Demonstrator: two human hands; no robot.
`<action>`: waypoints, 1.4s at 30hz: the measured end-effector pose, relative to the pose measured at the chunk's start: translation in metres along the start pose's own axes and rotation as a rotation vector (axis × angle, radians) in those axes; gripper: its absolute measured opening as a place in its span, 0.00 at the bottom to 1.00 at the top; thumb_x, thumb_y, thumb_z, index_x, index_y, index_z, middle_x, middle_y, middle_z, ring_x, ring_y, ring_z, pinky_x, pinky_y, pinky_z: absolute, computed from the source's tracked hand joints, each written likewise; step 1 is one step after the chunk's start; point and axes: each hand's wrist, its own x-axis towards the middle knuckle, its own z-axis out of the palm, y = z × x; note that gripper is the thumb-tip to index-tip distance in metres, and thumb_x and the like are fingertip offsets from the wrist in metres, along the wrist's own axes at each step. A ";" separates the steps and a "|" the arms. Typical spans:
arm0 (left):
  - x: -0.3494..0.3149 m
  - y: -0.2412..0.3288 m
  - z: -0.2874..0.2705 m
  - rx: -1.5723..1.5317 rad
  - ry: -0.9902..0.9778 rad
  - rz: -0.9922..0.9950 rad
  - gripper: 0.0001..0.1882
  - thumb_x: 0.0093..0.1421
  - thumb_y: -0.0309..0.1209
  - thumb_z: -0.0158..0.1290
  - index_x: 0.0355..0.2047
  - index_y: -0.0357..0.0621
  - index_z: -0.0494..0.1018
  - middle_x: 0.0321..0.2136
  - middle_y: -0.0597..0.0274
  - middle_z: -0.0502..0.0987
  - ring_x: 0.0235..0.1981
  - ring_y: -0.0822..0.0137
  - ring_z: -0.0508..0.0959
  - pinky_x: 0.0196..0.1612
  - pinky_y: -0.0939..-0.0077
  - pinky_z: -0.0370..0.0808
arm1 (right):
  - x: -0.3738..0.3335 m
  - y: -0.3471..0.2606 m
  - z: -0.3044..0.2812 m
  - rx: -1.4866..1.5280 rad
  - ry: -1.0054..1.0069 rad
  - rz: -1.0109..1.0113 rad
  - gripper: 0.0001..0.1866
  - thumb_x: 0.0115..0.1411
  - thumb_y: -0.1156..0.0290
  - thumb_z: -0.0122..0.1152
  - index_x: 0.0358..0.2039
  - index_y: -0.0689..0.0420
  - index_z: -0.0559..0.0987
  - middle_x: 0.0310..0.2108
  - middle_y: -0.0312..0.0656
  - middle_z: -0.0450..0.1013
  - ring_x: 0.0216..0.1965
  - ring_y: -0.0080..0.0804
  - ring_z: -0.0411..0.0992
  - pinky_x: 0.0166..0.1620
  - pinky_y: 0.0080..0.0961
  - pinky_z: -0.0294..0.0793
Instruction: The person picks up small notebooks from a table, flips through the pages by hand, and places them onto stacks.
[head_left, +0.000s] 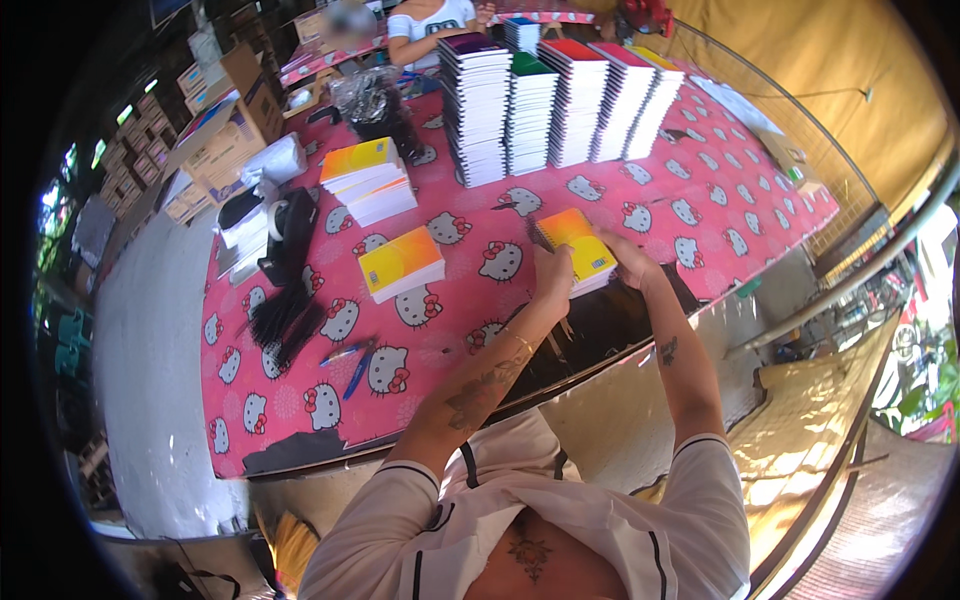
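Head view looks down on a long table (700,200) covered with a pink cloth printed with white cat faces. Near the table's front edge, both hands close on a small stack of notebooks (578,250) with yellow-orange covers. The left hand (552,280) grips the stack's near left corner, fingers curled over the cover and thumb beneath as far as can be seen. The right hand (625,262) clasps the stack's right side, fingers wrapped round the edge; how much of the stack each hand lifts cannot be told. Left of this stack on the table lies a second yellow stack (401,263), well apart from the hands, and farther back to the left a third pile of notebooks (367,178) sits fanned and uneven. At the table's far side stand tall columns of notebooks (550,100) with coloured covers. Toward the table's left end rests a bundle of black pens (283,318), and closer to the front edge lie two blue pens (352,362). Behind the tall columns another person (430,25) in a white top sits at the far edge.
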 end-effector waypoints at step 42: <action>-0.013 0.139 -0.307 0.654 0.016 0.075 0.24 0.53 0.38 0.58 0.49 0.41 0.74 0.44 0.60 0.77 0.45 0.65 0.76 0.48 0.72 0.72 | -0.008 0.068 0.247 -0.827 -0.380 -0.680 0.33 0.65 0.46 0.57 0.60 0.59 0.72 0.57 0.53 0.71 0.61 0.50 0.69 0.63 0.39 0.66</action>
